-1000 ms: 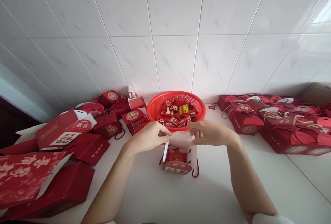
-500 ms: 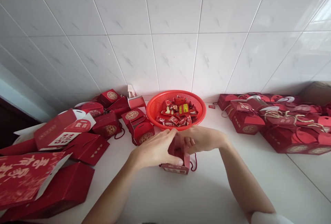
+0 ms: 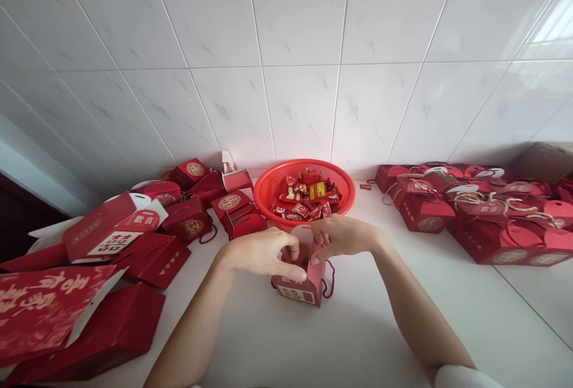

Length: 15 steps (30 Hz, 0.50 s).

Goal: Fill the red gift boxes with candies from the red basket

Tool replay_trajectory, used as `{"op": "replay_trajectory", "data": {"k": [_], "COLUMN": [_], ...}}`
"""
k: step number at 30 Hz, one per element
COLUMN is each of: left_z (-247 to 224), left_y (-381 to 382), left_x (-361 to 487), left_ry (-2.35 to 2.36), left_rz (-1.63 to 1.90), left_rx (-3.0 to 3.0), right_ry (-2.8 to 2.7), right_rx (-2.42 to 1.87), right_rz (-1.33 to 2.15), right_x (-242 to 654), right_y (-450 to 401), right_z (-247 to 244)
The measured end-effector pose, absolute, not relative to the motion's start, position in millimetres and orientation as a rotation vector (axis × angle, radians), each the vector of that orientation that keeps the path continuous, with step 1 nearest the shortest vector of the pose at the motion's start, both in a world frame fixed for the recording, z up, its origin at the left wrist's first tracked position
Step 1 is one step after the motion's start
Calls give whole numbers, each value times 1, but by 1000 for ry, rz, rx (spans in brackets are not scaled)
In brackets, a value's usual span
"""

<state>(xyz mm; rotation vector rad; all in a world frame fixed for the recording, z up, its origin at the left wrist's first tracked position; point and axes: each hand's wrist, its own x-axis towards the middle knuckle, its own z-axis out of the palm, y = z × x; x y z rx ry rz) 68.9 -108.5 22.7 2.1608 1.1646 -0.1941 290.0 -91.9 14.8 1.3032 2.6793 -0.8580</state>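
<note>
Our left hand (image 3: 257, 255) and right hand (image 3: 344, 237) pinch the pale top flaps (image 3: 303, 240) of a red gift box (image 3: 298, 291) beneath the fingers; a slipped pinch could spring them open, and a red basket (image 3: 304, 194) of wrapped sweets (image 3: 308, 196) sits just beyond.

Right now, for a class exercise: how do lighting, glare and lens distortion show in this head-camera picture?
Head view: the white wall tiles lean outward, a wide-angle distortion; glare whitens the top-right tiles; light is soft, with only faint shadow on the white counter; the red basket looks sharp.
</note>
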Motion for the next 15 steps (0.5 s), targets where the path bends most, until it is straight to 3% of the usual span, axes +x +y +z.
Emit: {"op": "replay_trajectory", "data": {"k": [15], "left_z": [21], "left_y": [-112], "left_x": [70], "left_ry": [830], "left_rz": [-212], "left_rx": [2246], "right_ry": [2759], "right_rx": [1448], "right_rz": [-943], "right_x": [303], "right_y": [-105], "right_z": [-16]}}
